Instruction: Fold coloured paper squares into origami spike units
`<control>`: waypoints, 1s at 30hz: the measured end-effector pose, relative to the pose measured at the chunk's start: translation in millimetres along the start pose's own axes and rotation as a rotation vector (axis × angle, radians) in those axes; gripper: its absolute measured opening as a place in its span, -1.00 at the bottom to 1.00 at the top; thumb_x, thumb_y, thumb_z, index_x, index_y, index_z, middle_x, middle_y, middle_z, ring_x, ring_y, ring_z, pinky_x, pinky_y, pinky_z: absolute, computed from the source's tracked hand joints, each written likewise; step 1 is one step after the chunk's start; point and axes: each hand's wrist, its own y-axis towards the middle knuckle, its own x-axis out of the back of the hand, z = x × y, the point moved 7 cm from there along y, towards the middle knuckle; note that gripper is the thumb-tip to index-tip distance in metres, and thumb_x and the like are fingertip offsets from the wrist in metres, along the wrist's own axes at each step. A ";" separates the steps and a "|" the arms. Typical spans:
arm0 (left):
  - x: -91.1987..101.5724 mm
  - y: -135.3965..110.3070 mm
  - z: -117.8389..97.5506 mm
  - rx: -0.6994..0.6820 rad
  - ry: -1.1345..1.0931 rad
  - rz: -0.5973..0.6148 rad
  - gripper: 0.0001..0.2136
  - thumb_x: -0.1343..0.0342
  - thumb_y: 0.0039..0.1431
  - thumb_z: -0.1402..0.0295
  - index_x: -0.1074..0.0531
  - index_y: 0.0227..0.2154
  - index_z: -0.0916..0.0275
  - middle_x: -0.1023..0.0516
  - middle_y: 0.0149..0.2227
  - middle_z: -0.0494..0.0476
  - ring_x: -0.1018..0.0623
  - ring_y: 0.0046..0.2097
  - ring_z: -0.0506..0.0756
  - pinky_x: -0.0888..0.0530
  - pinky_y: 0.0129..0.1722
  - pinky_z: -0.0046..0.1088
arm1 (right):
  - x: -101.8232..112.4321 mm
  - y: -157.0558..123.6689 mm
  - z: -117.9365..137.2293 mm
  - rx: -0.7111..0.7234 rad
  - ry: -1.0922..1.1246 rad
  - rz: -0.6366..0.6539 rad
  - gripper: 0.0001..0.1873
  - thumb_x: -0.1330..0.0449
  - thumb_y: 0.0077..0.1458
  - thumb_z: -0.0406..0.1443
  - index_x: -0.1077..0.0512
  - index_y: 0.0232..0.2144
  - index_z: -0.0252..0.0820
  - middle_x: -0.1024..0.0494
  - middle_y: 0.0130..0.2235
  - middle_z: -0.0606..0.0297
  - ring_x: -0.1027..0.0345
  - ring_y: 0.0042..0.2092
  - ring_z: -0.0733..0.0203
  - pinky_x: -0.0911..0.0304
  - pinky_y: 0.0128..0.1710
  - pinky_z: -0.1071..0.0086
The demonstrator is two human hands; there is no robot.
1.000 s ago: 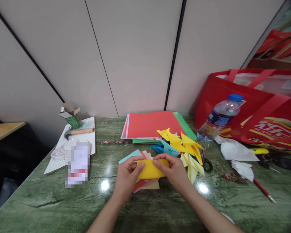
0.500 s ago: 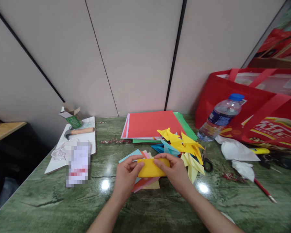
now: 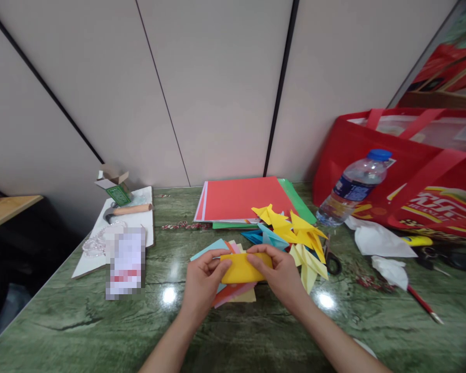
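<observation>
Between my two hands is a folded sheet of yellow paper, held as a wide, flat strip. My left hand pinches its left end with the thumb in front. On the right end, my right hand presses its thumb across the face, fingers behind the top edge. Beneath lies a fanned stack of coloured paper, partly covered by the hands. Just beyond my right hand sit folded yellow paper shapes, a blue folded piece and a pale yellow one.
Large red sheets lie by the wall. To the right stand a water bottle and a red bag, near tissues, scissors and a red pencil. A hammer and small green box are at left.
Almost nothing differs. The yellow paper's lower edge sits very slightly higher, while both hands keep their hold in the same place.
</observation>
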 end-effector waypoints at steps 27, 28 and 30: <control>0.8 -1.9 -3.1 -0.052 0.062 -0.005 -0.76 -0.21 -0.14 0.33 -0.50 -0.36 0.32 -0.45 -0.69 -0.03 -0.49 -0.57 0.04 -0.40 -0.54 -0.52 | 0.7 -0.7 -1.8 -0.024 0.044 -0.019 -0.74 -0.24 -0.14 -0.10 -0.45 -0.46 -0.18 -0.50 -0.40 0.25 -0.34 -0.37 0.14 -0.27 -0.40 0.34; 1.0 -2.0 -3.6 -0.053 0.062 -0.010 -0.77 -0.21 -0.15 0.32 -0.50 -0.38 0.32 -0.45 -0.69 -0.03 -0.49 -0.56 0.04 -0.40 -0.54 -0.52 | 0.7 -0.8 -1.6 -0.024 0.046 -0.019 -0.74 -0.24 -0.14 -0.10 -0.45 -0.47 -0.18 -0.50 -0.40 0.25 -0.35 -0.36 0.14 -0.27 -0.40 0.33; 1.1 -1.9 -4.3 -0.054 0.062 -0.015 -0.79 -0.22 -0.15 0.32 -0.50 -0.40 0.31 -0.44 -0.70 -0.03 -0.48 -0.56 0.03 -0.40 -0.54 -0.52 | 0.8 -1.0 -0.8 -0.020 0.048 -0.021 -0.75 -0.24 -0.14 -0.11 -0.45 -0.47 -0.17 -0.50 -0.40 0.24 -0.35 -0.36 0.14 -0.28 -0.39 0.33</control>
